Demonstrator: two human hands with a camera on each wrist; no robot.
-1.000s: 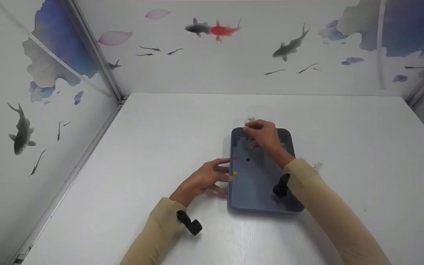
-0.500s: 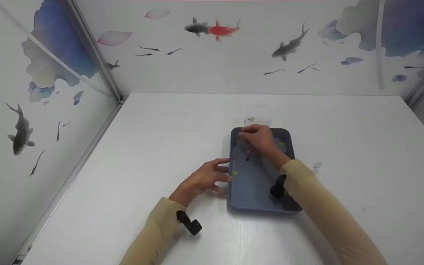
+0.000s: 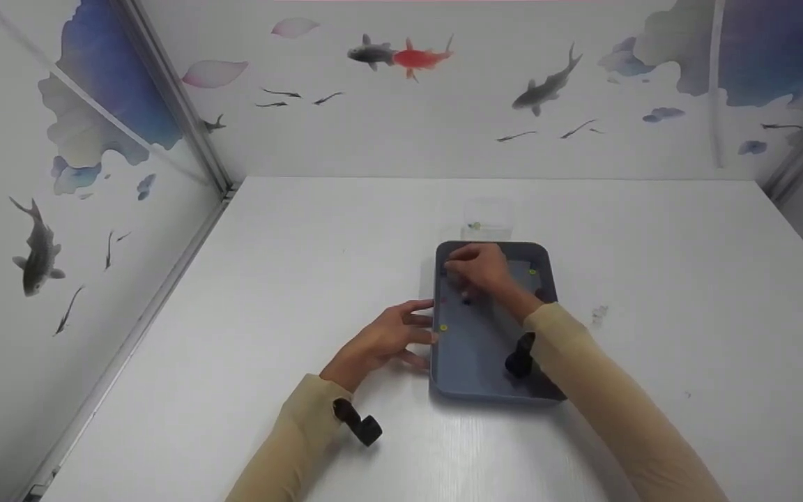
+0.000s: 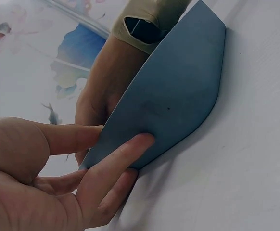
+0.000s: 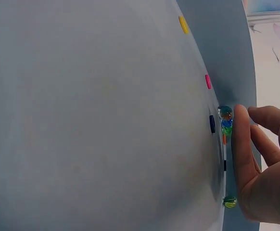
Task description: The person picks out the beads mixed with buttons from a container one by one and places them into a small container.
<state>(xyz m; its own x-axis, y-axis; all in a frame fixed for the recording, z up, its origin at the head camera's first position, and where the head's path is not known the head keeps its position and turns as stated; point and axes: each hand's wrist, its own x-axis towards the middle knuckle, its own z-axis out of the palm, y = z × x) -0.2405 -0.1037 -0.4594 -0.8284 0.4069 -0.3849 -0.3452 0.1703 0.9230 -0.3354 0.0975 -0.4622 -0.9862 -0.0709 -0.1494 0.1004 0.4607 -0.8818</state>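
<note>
Marbles (image 5: 225,115) are lying clustered near a wall inside the tray (image 3: 471,362), likely light, hard and slippery, best pinched at opposite sides. The right hand (image 3: 479,268) is hovering close, any pinch unclear; the left hand (image 3: 386,335) is touching the tray's side, fingers spread.

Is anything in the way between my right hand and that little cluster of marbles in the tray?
Nothing visible stands between your right hand and the marble cluster in the right wrist view; the dark blue button lies on the cluster's other side. Whether hand and marbles touch is unclear.
</note>
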